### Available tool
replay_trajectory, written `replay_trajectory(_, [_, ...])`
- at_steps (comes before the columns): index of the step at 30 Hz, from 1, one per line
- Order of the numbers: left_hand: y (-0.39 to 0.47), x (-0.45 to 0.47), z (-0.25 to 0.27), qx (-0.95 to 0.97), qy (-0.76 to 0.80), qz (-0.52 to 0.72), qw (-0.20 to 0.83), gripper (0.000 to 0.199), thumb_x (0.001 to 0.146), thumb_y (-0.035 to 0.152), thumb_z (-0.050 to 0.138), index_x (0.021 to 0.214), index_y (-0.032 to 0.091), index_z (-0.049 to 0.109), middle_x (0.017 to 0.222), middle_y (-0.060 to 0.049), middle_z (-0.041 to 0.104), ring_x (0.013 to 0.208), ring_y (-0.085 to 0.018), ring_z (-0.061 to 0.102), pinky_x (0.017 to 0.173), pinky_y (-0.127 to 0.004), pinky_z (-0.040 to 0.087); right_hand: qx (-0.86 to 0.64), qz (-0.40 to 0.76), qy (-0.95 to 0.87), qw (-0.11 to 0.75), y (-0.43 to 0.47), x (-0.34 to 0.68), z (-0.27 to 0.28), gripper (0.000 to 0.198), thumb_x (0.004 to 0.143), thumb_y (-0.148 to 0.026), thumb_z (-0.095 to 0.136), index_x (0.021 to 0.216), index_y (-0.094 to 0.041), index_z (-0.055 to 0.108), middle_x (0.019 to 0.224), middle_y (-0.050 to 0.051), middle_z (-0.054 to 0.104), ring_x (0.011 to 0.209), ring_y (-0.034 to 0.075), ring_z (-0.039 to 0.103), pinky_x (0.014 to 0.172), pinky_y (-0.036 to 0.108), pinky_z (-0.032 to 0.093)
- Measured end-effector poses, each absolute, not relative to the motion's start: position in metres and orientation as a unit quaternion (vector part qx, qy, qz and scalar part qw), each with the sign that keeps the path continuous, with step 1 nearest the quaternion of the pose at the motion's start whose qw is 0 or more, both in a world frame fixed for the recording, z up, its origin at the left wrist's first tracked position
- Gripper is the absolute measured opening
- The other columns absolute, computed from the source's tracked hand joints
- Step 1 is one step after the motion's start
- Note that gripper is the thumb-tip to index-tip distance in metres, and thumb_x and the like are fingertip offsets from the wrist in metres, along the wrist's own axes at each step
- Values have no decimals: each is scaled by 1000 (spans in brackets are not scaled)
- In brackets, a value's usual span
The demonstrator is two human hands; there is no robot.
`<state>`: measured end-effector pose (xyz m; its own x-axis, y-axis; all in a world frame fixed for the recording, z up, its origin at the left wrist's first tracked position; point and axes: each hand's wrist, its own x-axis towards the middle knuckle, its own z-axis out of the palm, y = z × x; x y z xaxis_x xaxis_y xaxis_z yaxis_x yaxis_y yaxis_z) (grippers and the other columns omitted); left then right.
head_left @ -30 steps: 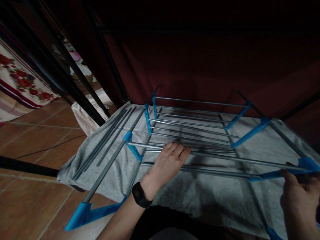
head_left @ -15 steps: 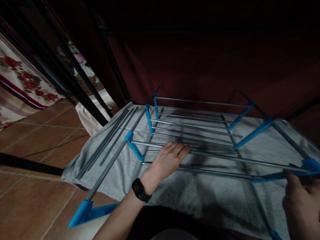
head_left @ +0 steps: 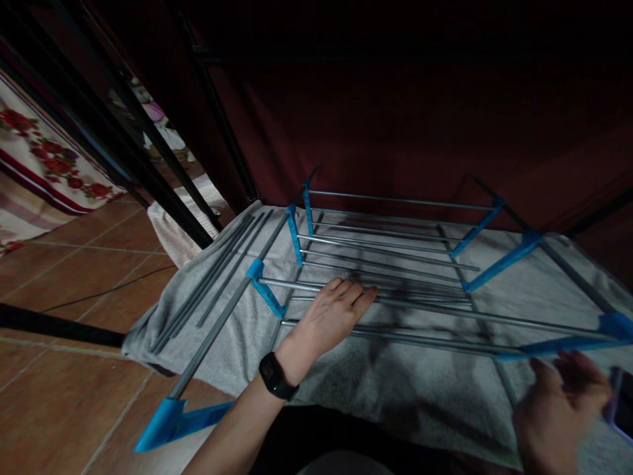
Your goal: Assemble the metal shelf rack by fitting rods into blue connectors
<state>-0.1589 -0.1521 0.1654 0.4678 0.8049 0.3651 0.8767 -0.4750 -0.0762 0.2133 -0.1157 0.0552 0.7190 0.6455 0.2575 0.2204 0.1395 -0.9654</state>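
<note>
Blue plastic brackets [head_left: 509,259] join grey tubes into a rack [head_left: 212,340], which fills the middle of the view and reaches from seven o'clock round to four, standing on a spread grey cloth [head_left: 415,386]. The left hand [head_left: 336,310] is just below centre, at six o'clock, curled over the front crossbar [head_left: 494,318] and holding it, its forearm coming in from seven. On that wrist sits a black band [head_left: 277,376]. The right hand [head_left: 558,402] is at four o'clock, blurred, its thumb and fingers half bent with a narrow gap between them; nothing shows in its grasp. It lies just below the front right bracket [head_left: 616,328], apart from it. Close beside this hand, at the edge of the view, is a dark flat object [head_left: 623,406] with a purple rim, partly cut off.

Between eight and nine o'clock several loose tubes [head_left: 234,269] lie side by side on the cloth, outside the rack's left rail. Brown floor tiles [head_left: 64,402] show at eight, a striped pale cloth [head_left: 171,234] at nine, and a floral fabric [head_left: 54,158] between nine and ten. Dark red fabric [head_left: 395,138] hangs from eleven to two.
</note>
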Motion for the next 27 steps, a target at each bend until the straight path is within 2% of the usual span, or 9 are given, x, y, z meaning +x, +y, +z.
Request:
replay_trajectory(2, [-152, -159, 166, -846, -501, -137, 124, 44, 100, 7, 45, 142, 16, 54, 108, -8, 69, 102, -21, 64, 94, -37, 47, -623, 257, -327, 663, -132, 182, 54, 55, 72, -38, 81, 124, -31, 65, 131, 5, 63, 130, 28, 56, 118, 48, 36])
replay_trajectory(4, [-153, -158, 166, -844, -505, -135, 120, 43, 100, 7, 45, 141, 17, 55, 106, -7, 69, 99, -21, 64, 92, -37, 47, -596, 378, -337, 623, -142, 149, 61, 46, 72, -39, 81, 116, -30, 69, 122, 1, 67, 116, 22, 62, 110, 40, 44])
replay_trajectory(7, [-153, -157, 166, -842, -507, -141, 115, 41, 101, 8, 45, 139, 18, 56, 106, -7, 69, 97, -20, 64, 92, -36, 48, -477, 607, -339, 538, -143, 105, 82, 48, 72, -38, 84, 119, -31, 72, 127, 3, 70, 98, 19, 68, 88, 33, 56])
replay_trajectory(10, [-155, -156, 168, -841, -511, -145, 107, 40, 101, 9, 46, 138, 17, 57, 107, -7, 69, 97, -21, 64, 93, -37, 48, -381, 711, -313, 501, -135, 74, 105, 31, 76, -37, 84, 105, -29, 77, 118, 5, 75, 90, 17, 70, 79, 29, 59])
replay_trajectory(13, [-158, -153, 173, -834, -523, -148, 96, 39, 100, 10, 49, 138, 17, 58, 107, -7, 70, 96, -21, 64, 91, -37, 50, -343, 735, -294, 506, -127, 59, 120, 18, 82, -40, 82, 90, -25, 79, 99, 4, 78, 88, 15, 71, 82, 26, 60])
replay_trajectory(16, [-158, -149, 175, -820, -542, -165, 83, 39, 100, 9, 50, 136, 18, 59, 110, -7, 71, 100, -22, 65, 94, -37, 50, -329, 741, -295, 505, -122, 53, 125, 22, 82, -43, 83, 94, -25, 79, 91, 3, 77, 87, 15, 72, 81, 27, 62])
replay_trajectory(20, [-158, -145, 177, -810, -552, -179, 79, 36, 100, 12, 53, 135, 19, 61, 116, -7, 71, 107, -21, 65, 101, -38, 50, -333, 732, -328, 495, -117, 53, 128, 27, 80, -43, 86, 99, -25, 80, 85, 3, 78, 78, 15, 73, 71, 25, 62])
replay_trajectory(24, [-200, -150, 203, -776, -573, -220, 148, 36, 101, 19, 55, 136, 20, 61, 125, -10, 71, 116, -24, 64, 111, -45, 46, -340, 713, -345, 507, -113, 54, 128, 29, 79, -44, 86, 99, -24, 80, 88, 4, 80, 82, 16, 76, 77, 27, 64])
replay_trajectory(27, [-251, -177, 241, -699, -626, -295, 182, 33, 100, 22, 56, 131, 27, 66, 118, -6, 74, 110, -24, 67, 105, -44, 51, -343, 707, -351, 510, -111, 55, 126, 28, 80, -43, 86, 100, -24, 80, 89, 5, 80, 84, 17, 76, 79, 28, 64])
